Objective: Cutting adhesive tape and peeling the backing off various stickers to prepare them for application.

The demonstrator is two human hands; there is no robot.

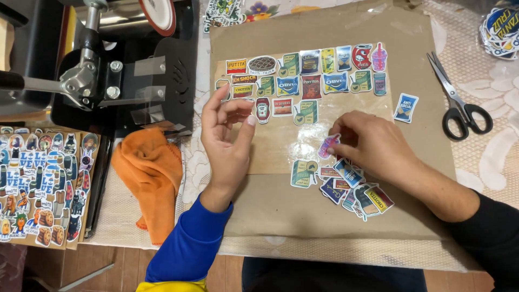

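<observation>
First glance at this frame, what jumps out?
Rows of small colourful stickers laid out on a brown cardboard sheet at centre. The right hand pinches a pink sticker above a loose sticker pile, while the left hand hovers open. An orange cloth lies left of centre; black scissors sit at right.

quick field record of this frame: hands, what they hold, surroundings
left hand: raised, fingers spread, holds nothing
right hand: fingertip grip on a small pink cut-out sticker
loose pile of cut stickers: beside the right hand
brown paper sheet: rows of arranged stickers on its upper part
black-handled scissors: right of the sheet
orange cloth: left of the sheet
</observation>
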